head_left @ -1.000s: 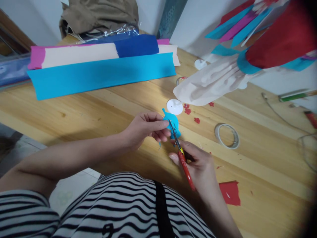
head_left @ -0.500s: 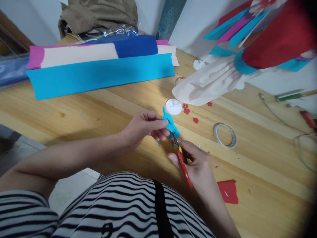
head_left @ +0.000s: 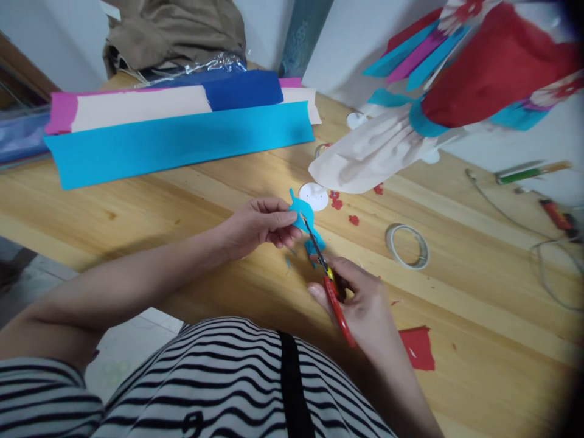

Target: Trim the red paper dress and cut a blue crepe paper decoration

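My left hand (head_left: 262, 226) pinches a small blue cutout (head_left: 302, 210) between thumb and fingers; it looks like a leaf with a thin stem at its upper end. Scissors (head_left: 332, 292) with red handles are gripped in my right hand (head_left: 360, 298), their blades pointing up and left, with the tips at the cutout. Just below the cutout, another crumpled blue piece (head_left: 316, 245) shows beside the blades. Whether it is still joined to the cutout I cannot tell. My fingers hide part of the cutout's left edge.
A long blue strip (head_left: 182, 146) lies behind my hands with pink, cream and dark blue sheets. To the right are a white disc (head_left: 314, 196), red flower shapes (head_left: 353, 219), a tape roll (head_left: 407, 246) and a red scrap (head_left: 417, 348). A red and cream paper figure (head_left: 479, 73) stands behind.
My left hand has shifted slightly left and up with the blue cutout, which now shows more of its rounded face. The scissor blades reach farther up along it. The whole view has shifted slightly.
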Tool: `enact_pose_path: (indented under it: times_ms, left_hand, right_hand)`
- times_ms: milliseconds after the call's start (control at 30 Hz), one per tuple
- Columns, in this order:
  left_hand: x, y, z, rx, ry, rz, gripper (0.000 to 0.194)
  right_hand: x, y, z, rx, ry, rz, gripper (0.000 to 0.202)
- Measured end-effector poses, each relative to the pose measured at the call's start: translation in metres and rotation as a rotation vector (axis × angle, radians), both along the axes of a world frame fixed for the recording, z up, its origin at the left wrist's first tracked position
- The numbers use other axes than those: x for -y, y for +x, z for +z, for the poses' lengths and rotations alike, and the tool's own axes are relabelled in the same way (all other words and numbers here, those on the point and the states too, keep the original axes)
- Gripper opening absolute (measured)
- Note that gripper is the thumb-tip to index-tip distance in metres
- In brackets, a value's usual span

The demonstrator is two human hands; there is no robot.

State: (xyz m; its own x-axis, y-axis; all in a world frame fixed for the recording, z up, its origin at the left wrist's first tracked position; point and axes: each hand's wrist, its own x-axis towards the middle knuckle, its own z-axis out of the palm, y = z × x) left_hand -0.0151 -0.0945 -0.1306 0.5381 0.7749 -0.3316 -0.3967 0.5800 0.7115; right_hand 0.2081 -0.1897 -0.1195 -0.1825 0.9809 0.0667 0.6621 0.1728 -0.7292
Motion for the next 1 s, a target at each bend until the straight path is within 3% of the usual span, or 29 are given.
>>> enact_pose_path:
  times_ms: [233,567,733,867,1000]
  left_hand:
    - [-0.001,0.001,-0.001,-0.019,-0.010,-0.009,0.032]
    - [-0.001,0.002,0.001,-0.015,-0.015,-0.007,0.036]
    - [-0.003,0.000,0.002,-0.027,0.009,-0.043,0.031]
    - [-0.003,-0.001,0.003,-0.036,-0.004,0.002,0.031]
    - [-0.002,0.000,0.004,-0.066,0.023,0.016,0.031]
  right_hand:
    - [0.001,0.002,-0.003,0.017,0.003,0.022,0.036]
    - [-0.001,0.006,-0.012,-0.063,-0.021,-0.148,0.034]
    - [-0.002,0.013,-0.004,-0.072,-0.095,-0.139,0.039]
    - [-0.004,0.017,0.008,-0.067,-0.051,-0.141,0.035]
    - [-0.003,0.015,0.011,-0.136,-0.048,-0.022,0.029]
